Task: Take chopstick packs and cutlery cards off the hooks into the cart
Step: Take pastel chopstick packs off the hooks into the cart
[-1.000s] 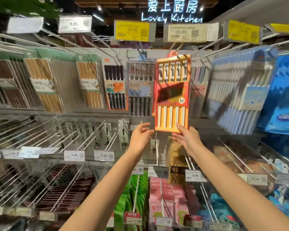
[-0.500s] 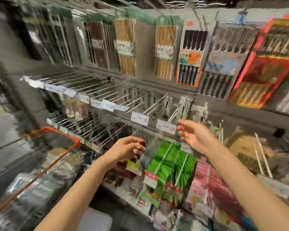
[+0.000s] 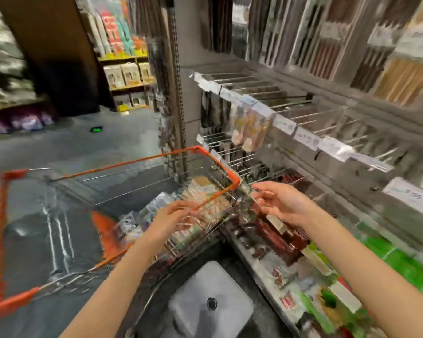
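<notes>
Both hands are empty, fingers loosely spread. Left hand (image 3: 172, 217) hovers over the orange-rimmed wire cart (image 3: 217, 164) of blurred packs (image 3: 205, 191); right hand (image 3: 282, 203) beside the cart's corner.

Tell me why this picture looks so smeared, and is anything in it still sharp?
Head view: motion blur smears the orange-rimmed wire cart, the left hand and the hanging packs; the right hand is clearer; price labels unreadable; wide-angle bending at the edges.

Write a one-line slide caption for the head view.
Both hands, left and right, reach open and empty over the orange-rimmed cart beside the hook display.
</notes>
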`<state>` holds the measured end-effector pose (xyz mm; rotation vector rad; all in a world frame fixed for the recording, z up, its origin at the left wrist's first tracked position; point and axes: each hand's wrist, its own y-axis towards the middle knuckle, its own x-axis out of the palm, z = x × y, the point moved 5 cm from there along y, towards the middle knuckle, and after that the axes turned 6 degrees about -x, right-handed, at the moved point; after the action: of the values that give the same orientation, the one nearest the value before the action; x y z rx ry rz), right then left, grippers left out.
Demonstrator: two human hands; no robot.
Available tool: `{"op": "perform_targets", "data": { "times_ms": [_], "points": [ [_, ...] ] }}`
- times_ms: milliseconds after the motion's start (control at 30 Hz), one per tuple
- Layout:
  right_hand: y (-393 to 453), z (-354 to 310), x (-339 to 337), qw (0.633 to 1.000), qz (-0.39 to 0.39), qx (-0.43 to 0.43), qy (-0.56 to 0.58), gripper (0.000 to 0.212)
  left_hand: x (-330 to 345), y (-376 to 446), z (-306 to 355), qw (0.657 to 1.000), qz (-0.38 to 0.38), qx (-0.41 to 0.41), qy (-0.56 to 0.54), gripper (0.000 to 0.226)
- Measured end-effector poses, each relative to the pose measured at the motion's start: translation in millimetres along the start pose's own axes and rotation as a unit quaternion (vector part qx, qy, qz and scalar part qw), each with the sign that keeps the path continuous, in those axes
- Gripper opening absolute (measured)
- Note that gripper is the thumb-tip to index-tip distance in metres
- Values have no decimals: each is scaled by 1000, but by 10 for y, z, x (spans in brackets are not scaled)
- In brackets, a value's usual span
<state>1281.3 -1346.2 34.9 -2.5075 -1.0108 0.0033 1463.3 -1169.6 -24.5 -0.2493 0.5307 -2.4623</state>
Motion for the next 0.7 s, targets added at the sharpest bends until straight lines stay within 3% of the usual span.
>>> {"op": "perform_targets", "data": {
  "times_ms": [233, 433, 533, 600, 633, 700],
  "points": [
    [1177, 493, 1081, 993, -51, 87, -60, 6, -1209, 457, -380, 990, 109, -54, -72, 17],
    [1975, 1040, 1599, 975, -94, 149, -134, 22, -1744, 939, -703, 964, 182, -116, -158, 16],
    [2412, 1241, 1769, 966, -98, 158, -181, 16, -1875, 1185, -900, 935, 216, -148, -237, 20],
    [2718, 1420, 1873, 949, -127, 161, -241, 6, -1926, 1364, -1065, 899, 247, -186, -312, 20],
    [2865, 1519, 1921, 935, -147, 163, -280, 6, -1934, 1445, -1163, 876, 267, -208, -344, 16],
    [3169, 1762, 2000, 909, -167, 174, -341, 27, -1917, 1585, -1356, 841, 290, -230, -396, 7]
  ]
}}
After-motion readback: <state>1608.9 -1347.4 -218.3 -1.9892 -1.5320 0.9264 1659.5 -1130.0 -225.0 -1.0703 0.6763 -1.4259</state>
